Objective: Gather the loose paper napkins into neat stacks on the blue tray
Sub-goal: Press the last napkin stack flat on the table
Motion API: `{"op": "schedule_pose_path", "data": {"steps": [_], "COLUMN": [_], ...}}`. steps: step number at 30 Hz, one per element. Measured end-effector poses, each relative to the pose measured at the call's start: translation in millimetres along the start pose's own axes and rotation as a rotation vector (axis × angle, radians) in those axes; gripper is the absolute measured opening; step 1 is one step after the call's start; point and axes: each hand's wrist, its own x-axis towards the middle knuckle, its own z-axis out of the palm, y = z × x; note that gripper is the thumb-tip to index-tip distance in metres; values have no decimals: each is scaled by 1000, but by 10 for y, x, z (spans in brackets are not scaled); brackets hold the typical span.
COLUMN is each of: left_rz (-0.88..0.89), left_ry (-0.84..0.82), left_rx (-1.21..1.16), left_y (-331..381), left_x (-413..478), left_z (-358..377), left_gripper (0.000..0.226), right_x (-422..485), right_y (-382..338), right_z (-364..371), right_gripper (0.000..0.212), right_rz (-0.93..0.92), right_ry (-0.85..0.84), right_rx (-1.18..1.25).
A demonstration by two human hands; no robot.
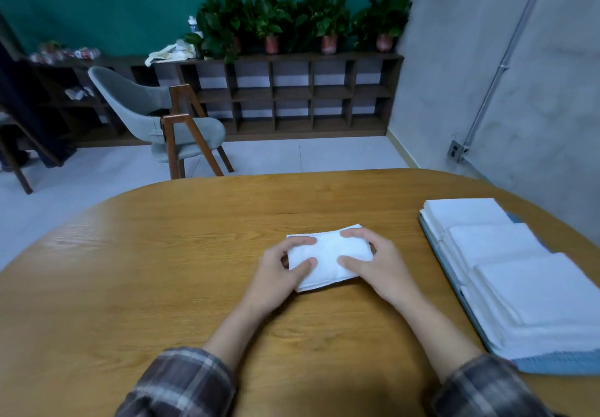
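Napkin pile [328,259] is lying at the centre of the frame on the wooden table [162,270], and you are holding it at both ends. Your left hand [279,274] is gripping the left end, with thumb and forefinger curling over the top sheet; the other fingers are tucking out of sight at the edge. Your right hand [376,264] is gripping the right end in the same way, with thumb and forefinger pressing on top and the rest hiding behind the paper. The top sheet is bulging slightly between your hands. A few sheets are fanning out at the near left corner and the far right corner.

At the right of the frame, the blue tray [558,364] is sitting on the table, well apart from the napkin pile. Three white stacks are resting on it in a row: the far stack [464,213], the middle stack [493,244] and the near stack [545,293], each one touching the next.

Your plaid sleeves [181,381] are showing along the bottom edge. In the upper left a grey chair [146,108] is standing on the floor. Across the top, a dark shelf [292,92] is carrying a row of potted plants [292,17].
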Motion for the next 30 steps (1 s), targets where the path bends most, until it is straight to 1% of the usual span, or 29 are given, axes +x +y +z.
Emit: {"op": "schedule_pose_path", "data": {"steps": [3, 7, 11, 14, 16, 18, 20, 23, 26, 30], "left_rz": [2, 62, 95, 98, 92, 73, 57, 31, 34, 43], "left_ry": [-45, -111, -102, -129, -134, -137, -130, -128, -125, -118], "left_rx": [-168, -241, -227, -165, -127, -82, -33, 12, 81, 103], "left_y": [280, 730, 1071, 1152, 1173, 1178, 1167, 1128, 1082, 1040], "left_x": [-3, 66, 187, 326, 413, 476, 529, 577, 593, 596], "left_z": [122, 526, 1075, 1512, 1758, 1942, 2061, 2181, 2273, 2347], "left_gripper": [30, 27, 22, 24, 24, 25, 25, 25, 22, 19], "right_x": [-37, -65, -99, -138, -134, -117, -121, -140, -181, -215], "right_y": [-195, -363, -371, -239, -82, 67, 178, 293, 409, 469], "right_z": [-352, -1036, -1754, -2156, -2364, -2514, -2601, -2649, -2663, -2689], "right_gripper": [36, 35, 33, 30, 32, 28, 32, 30, 30, 29], "right_rz": [3, -54, 7, 35, 48, 70, 101, 153, 173, 184], "right_ry": [58, 131, 207, 265, 294, 300, 293, 303, 309, 301], "right_rx": [-29, -141, -197, -246, -255, -273, -299, -357, -425, -429]}}
